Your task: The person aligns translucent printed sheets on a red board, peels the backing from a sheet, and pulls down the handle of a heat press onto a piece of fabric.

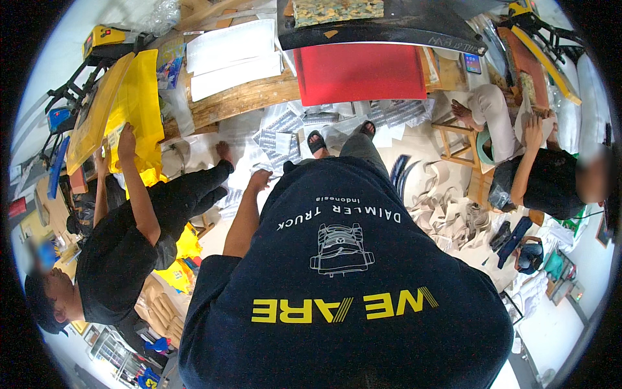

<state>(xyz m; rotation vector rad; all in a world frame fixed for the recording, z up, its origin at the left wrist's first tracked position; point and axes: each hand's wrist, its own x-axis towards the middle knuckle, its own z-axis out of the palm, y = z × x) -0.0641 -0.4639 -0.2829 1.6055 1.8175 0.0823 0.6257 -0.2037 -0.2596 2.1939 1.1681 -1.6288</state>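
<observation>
Our left hand (261, 179) is beside our dark shirt (350, 285), fingers loosely curled; we cannot tell whether this grip holds anything. Printed sheets (285, 122) lie on the floor (214, 243) beyond it, far and slightly right. Our right grip is out of view. Farther off, a red sheet (361, 72) rests on the wooden counter (246, 96).

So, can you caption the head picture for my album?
Left hand beside a dark shirt, near a workbench with a red sheet.

the red sheet (360, 74) looks matt, the table (243, 94) wooden.
</observation>
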